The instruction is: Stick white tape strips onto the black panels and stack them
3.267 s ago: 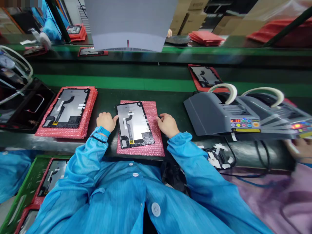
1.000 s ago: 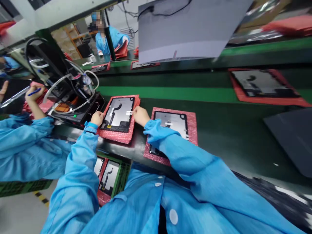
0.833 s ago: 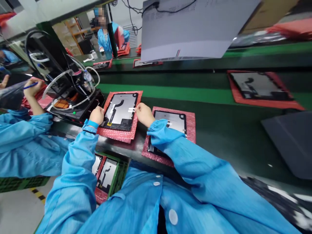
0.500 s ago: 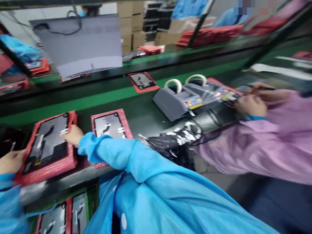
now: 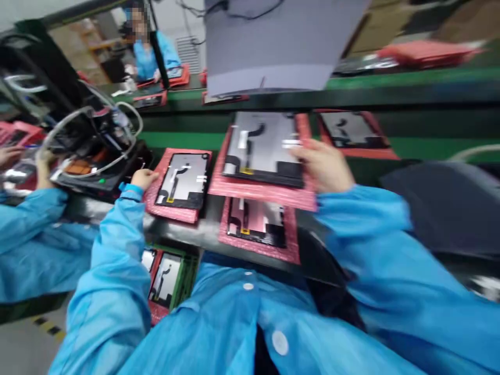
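In the head view my right hand (image 5: 326,164) is closed on the right edge of a flat display panel (image 5: 269,148) and the pink bubble-wrap sheet (image 5: 258,192) under it. This panel is held above the bench, tilted slightly. My left hand (image 5: 144,178) has its fingers closed at the left edge of another pink bubble-wrap sheet (image 5: 179,212), which carries a similar silver-and-black panel (image 5: 185,179). Partly covered by the raised one, a third panel (image 5: 257,221) lies on pink wrap at the bench's front edge.
Behind them, another wrapped panel (image 5: 353,130) lies on the green strip. A green crate (image 5: 190,271) with panels stands below the bench. Cabled equipment (image 5: 101,130) and a co-worker's blue sleeve (image 5: 35,213) are at left. A grey device (image 5: 441,203) sits at right.
My view has swung left. My right hand has lifted a wrapped panel from where both hands were and carried it right, over the neighbouring panel. My left hand stays by another panel.
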Demonstrator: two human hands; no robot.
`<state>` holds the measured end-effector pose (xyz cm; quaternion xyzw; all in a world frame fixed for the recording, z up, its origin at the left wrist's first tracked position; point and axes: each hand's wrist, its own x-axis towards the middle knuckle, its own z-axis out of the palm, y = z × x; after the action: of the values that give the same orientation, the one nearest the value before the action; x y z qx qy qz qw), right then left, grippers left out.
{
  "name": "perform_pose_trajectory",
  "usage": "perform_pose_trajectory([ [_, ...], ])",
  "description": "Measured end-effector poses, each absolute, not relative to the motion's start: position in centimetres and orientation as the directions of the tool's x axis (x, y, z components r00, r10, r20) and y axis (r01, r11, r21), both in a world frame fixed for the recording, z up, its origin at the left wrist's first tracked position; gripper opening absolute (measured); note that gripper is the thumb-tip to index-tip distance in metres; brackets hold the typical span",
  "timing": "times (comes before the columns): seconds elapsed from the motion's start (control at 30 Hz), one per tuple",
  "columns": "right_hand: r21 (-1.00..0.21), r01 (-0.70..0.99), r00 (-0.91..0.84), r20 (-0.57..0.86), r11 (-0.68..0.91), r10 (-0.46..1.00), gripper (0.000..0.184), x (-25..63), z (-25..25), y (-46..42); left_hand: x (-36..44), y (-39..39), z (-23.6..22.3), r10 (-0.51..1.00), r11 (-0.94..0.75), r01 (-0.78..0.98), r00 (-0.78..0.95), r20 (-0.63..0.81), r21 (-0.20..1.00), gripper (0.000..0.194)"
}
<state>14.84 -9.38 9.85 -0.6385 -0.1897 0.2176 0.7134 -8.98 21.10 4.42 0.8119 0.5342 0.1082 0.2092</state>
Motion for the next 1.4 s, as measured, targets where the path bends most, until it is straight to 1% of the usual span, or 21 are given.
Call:
perform_pose_trajectory([
  [0.1, -0.982, -0.152, 0.895, -0.088, 0.114, 0.438, 0.024, 16.4, 7.4, -11.7, -9.7, 21.7, 3.6, 0.925, -0.284, 0.829, 0.368, -0.089, 0.481, 0.019],
  [0.23, -0.977, -0.19, 0.902, -0.133, 0.101, 0.41, 0.033, 15.1, 3.1, -14.4, -9.7, 21.4, 3.4, 0.921, -0.306, 0.826, 0.384, -0.074, 0.474, 0.018],
  [0.37, -0.951, -0.304, 0.849, -0.243, 0.056, 0.469, 0.042, 13.4, -1.8, -14.1, -9.0, 21.6, 3.8, 0.931, -0.318, 0.879, 0.36, -0.058, 0.356, 0.015],
  [0.5, -0.973, -0.226, 0.845, -0.172, 0.046, 0.506, 0.047, 13.3, -4.5, -13.4, -8.5, 21.0, 5.1, 0.933, -0.333, 0.909, 0.357, -0.053, 0.25, 0.017],
  [0.53, -0.979, -0.202, 0.843, -0.152, 0.041, 0.516, 0.047, 13.5, -4.7, -13.4, -8.3, 20.3, 5.5, 0.935, -0.345, 0.911, 0.355, -0.002, 0.225, 0.021],
  [0.6, -0.985, -0.17, 0.829, -0.139, 0.007, 0.542, 0.046, 13.8, -4.9, -13.6, -7.6, 17.8, 6.1, 0.895, -0.43, 0.89, 0.397, 0.205, 0.153, 0.035],
  [0.67, -0.989, -0.139, 0.812, -0.141, -0.048, 0.567, 0.043, 14.0, -4.9, -13.7, -6.5, 14.1, 6.1, 0.737, -0.61, 0.79, 0.537, 0.41, 0.062, 0.041],
  [0.7, -0.991, -0.108, 0.807, -0.137, -0.085, 0.574, 0.041, 14.1, -4.8, -13.8, -5.8, 11.9, 5.8, 0.641, -0.714, 0.7, 0.636, 0.431, 0.029, 0.037],
  [0.73, -0.989, -0.059, 0.808, -0.126, -0.134, 0.575, 0.039, 14.2, -4.6, -13.8, -5.1, 9.6, 5.3, 0.563, -0.798, 0.602, 0.734, 0.38, 0.018, 0.033],
  [0.77, -0.98, 0.009, 0.812, -0.11, -0.201, 0.573, 0.037, 14.3, -4.4, -13.8, -4.4, 7.4, 4.5, 0.53, -0.84, 0.542, 0.805, 0.268, 0.032, 0.03],
  [0.8, -0.954, 0.091, 0.818, -0.093, -0.287, 0.568, 0.036, 14.4, -4.1, -13.8, -3.7, 5.3, 3.6, 0.532, -0.846, 0.53, 0.838, 0.121, 0.053, 0.03],
  [0.87, -0.845, 0.254, 0.829, -0.059, -0.47, 0.556, 0.034, 14.5, -3.2, -13.9, -2.6, 2.3, 1.8, 0.521, -0.843, 0.533, 0.843, -0.133, 0.075, 0.029],
  [0.93, -0.735, 0.359, 0.84, -0.014, -0.575, 0.543, 0.033, 14.7, -2.2, -14.5, -2.1, 0.7, 0.3, 0.495, -0.836, 0.534, 0.833, -0.247, 0.125, 0.028],
  [1.0, -0.744, 0.356, 0.859, 0.021, -0.566, 0.512, 0.031, 15.0, -1.4, -15.8, -2.1, 0.4, -0.5, 0.482, -0.826, 0.531, 0.839, -0.251, 0.19, 0.029],
  [1.07, -0.845, 0.258, 0.901, 0.035, -0.469, 0.433, 0.027, 15.3, -1.1, -18.1, -2.3, 0.5, -0.7, 0.486, -0.813, 0.531, 0.845, -0.224, 0.238, 0.03],
  [1.13, -0.932, 0.14, 0.962, 0.048, -0.335, 0.268, 0.023, 15.7, -1.2, -21.3, -2.7, 0.6, -0.6, 0.489, -0.806, 0.525, 0.851, -0.189, 0.275, 0.03],
  [1.17, -0.958, 0.105, 0.987, 0.067, -0.268, 0.145, 0.021, 15.9, -1.4, -23.2, -2.8, 0.7, -0.6, 0.491, -0.802, 0.52, 0.854, -0.169, 0.295, 0.03],
  [1.23, -0.987, 0.069, 0.982, 0.093, -0.147, -0.164, 0.02, 16.2, -1.7, -27.3, -2.9, 0.9, -0.8, 0.503, -0.79, 0.517, 0.854, -0.133, 0.33, 0.029],
  [1.3, -0.998, 0.041, 0.89, 0.057, -0.045, -0.452, 0.022, 16.6, -1.8, -31.2, -2.7, 1.2, -1.0, 0.511, -0.782, 0.52, 0.851, -0.124, 0.342, 0.028],
  [1.33, -1.0, 0.019, 0.841, 0.018, -0.005, -0.541, 0.024, 16.8, -1.7, -32.9, -2.5, 1.3, -1.0, 0.518, -0.781, 0.526, 0.847, -0.123, 0.337, 0.027],
  [1.4, -0.997, -0.049, 0.806, -0.072, 0.055, -0.588, 0.028, 17.5, -1.3, -35.2, -2.1, 1.5, -1.1, 0.547, -0.775, 0.547, 0.832, -0.099, 0.318, 0.024],
])
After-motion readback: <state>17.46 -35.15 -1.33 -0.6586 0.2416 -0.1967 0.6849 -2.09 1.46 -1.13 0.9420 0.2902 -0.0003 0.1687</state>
